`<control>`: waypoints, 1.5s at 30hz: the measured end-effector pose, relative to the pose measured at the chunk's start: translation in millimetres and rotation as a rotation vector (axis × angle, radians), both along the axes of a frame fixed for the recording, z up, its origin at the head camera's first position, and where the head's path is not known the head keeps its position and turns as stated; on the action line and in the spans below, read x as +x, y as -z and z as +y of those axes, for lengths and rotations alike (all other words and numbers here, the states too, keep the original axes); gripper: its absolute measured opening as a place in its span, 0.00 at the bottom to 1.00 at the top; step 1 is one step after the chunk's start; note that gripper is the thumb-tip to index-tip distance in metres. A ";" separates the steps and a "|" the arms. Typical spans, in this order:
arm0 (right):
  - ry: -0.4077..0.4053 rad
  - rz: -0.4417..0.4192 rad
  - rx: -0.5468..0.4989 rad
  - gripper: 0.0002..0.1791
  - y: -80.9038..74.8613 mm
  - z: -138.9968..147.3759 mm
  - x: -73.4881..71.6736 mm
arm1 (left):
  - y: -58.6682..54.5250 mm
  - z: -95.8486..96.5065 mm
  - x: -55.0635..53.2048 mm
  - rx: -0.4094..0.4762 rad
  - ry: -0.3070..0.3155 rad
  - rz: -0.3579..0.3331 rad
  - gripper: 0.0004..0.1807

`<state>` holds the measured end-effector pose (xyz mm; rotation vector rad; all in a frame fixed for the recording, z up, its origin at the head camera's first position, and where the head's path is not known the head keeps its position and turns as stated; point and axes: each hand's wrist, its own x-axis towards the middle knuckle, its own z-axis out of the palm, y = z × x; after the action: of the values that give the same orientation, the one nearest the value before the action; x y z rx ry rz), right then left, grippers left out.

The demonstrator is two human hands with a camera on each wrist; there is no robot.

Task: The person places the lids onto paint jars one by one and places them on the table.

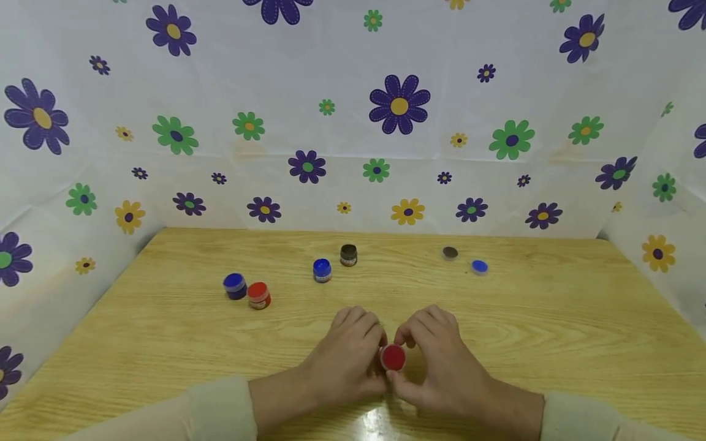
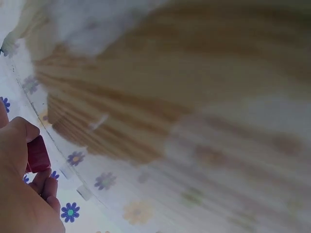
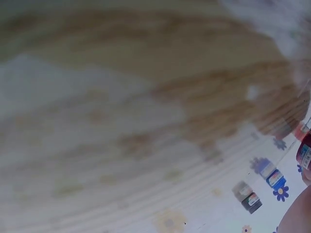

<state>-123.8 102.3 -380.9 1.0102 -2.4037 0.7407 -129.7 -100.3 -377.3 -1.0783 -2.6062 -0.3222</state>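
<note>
A small, cylindrical, dark red jar (image 1: 393,357) with a round red top is held low over the yellowish wood-grain table (image 1: 551,306), between the two hands. Its 9 o'clock side is gripped by the curled fingers and thumb of the left hand (image 1: 344,358); its 3 o'clock side is pinched between the thumb and bent fingers of the right hand (image 1: 444,361). On its side a pale label with a blue patch (image 3: 305,156) is seen in the right wrist view, but the print cannot be read.

Toward 10 o'clock from it, a short dark blue round jar (image 1: 235,286) and a bright red round jar (image 1: 258,295) are placed side by side. Toward 11 o'clock, a bright blue cylindrical jar (image 1: 322,271) and a blackish cylindrical jar (image 1: 349,255) are seen, both pale-labelled, the lettering too small to make out. Between 1 and 2 o'clock, a dark round disc (image 1: 450,253) and a blue round disc (image 1: 479,267) are laid flat.
</note>
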 end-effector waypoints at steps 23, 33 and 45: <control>0.024 -0.006 0.008 0.17 -0.5 0.8 0.1 | -1.4 0.3 -2.6 0.015 0.022 0.002 0.17; 0.042 0.006 0.044 0.18 -0.8 0.7 -1.0 | -1.4 0.0 -4.3 -0.008 0.051 0.007 0.17; 0.118 -0.065 0.075 0.25 -2.2 3.4 0.4 | -1.8 0.3 -2.9 -0.029 0.052 0.014 0.20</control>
<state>-123.4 105.7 -378.7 0.8764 -2.5395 0.6560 -132.6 -100.1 -375.6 -1.1559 -2.5816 -0.2885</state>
